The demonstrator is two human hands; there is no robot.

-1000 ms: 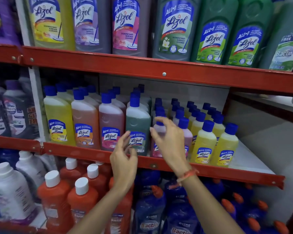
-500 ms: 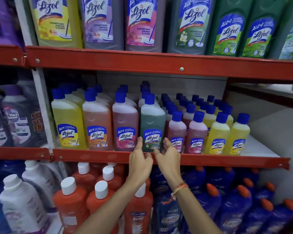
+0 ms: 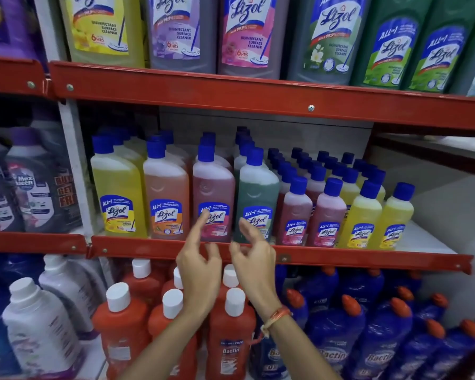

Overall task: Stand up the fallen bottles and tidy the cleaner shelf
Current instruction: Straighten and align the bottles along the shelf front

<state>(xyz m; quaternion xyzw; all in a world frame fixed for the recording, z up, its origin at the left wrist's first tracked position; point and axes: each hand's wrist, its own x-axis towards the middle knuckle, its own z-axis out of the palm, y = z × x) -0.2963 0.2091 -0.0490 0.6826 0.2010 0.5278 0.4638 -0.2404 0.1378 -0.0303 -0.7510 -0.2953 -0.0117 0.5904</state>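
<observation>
Hands: both raised in front of mid shelf's red front rail (image 3: 340,260), close together, not touching each other.
L hand (image 3: 199,270): fingers spread loose, index tip up over label of pink bottle (image 3: 213,194); can't tell if it touches. Nothing gripped.
R hand (image 3: 254,263): fingers curled loose, apart, tips in front of lower part of green bottle (image 3: 257,196); holds nothing. Orange thread band (image 3: 277,316) on wrist.
Mid shelf, front row L to R: yellow bottle (image 3: 118,193), orange bottle (image 3: 166,196), pink, green – all tall, blue caps, upright, side by side. Then 2 small pink bottles (image 3: 311,215) and 2 small yellow bottles (image 3: 376,218), upright too.
Behind: more rows of blue-capped bottles, upright as far as seen.
Mid shelf, R end: bare white board.
Top shelf: big Lizol jugs (image 3: 244,31) in a row – yellow, purple, pink, green.
Bottom shelf: red Bactin bottles (image 3: 231,333) w/ white caps below hands; blue Bactin bottles (image 3: 337,335) w/ orange caps to R; white jugs (image 3: 39,322) to L.
Far L bay: dark bottles (image 3: 39,187), labels partly readable.
</observation>
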